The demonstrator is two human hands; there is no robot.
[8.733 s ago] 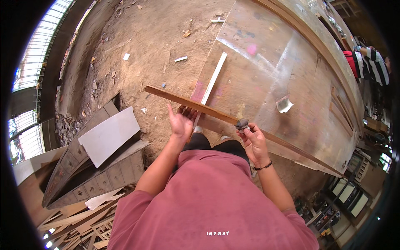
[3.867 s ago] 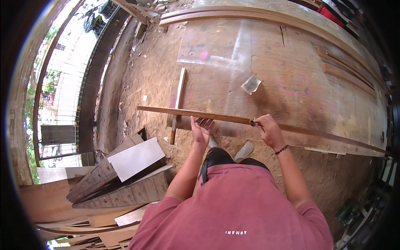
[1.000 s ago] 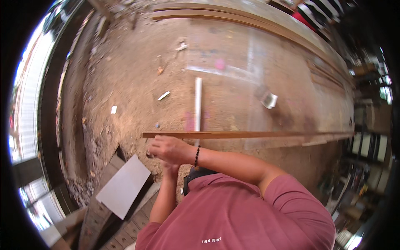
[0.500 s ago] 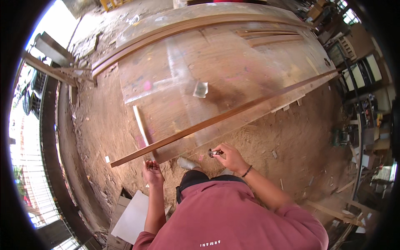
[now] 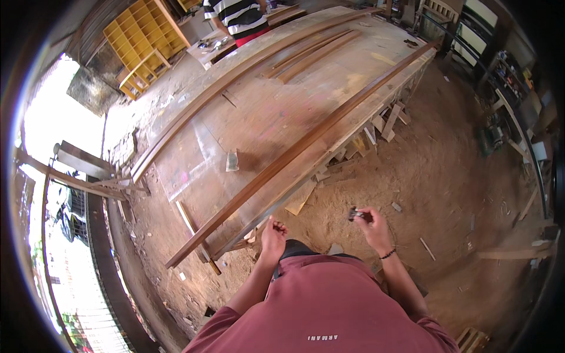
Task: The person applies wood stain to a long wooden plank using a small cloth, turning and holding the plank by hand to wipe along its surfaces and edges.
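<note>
In my right hand point(image 5: 376, 230) is a small dark tool point(image 5: 353, 214), pinched between thumb and fingers. It is too small to name its kind. My left hand point(image 5: 273, 240) is beside the near edge of the worktable, palm partly up. Its fingers are loosely bent and apart, and nothing shows in them. A long brown wooden strip point(image 5: 306, 141) lies along the near side of the worktable point(image 5: 259, 117), its left end jutting past the tabletop. Under that end runs a short narrow bar point(image 5: 189, 220). A small pale block or folded packet point(image 5: 232, 160) sits on the tabletop.
More long strips point(image 5: 218, 88) lie along the table's far side, with shorter pieces point(image 5: 318, 56) near them. Wood offcuts point(image 5: 385, 120) are heaped beneath the near edge. Another person point(image 5: 241, 17) in a striped shirt stands beyond the table. A yellow shelf unit point(image 5: 144, 32) is behind, left.
My view has turned and shifted, bringing the other person and yellow shelf into sight. My right hand still holds the small tool. My left hand now appears farther from the strip's left end.
</note>
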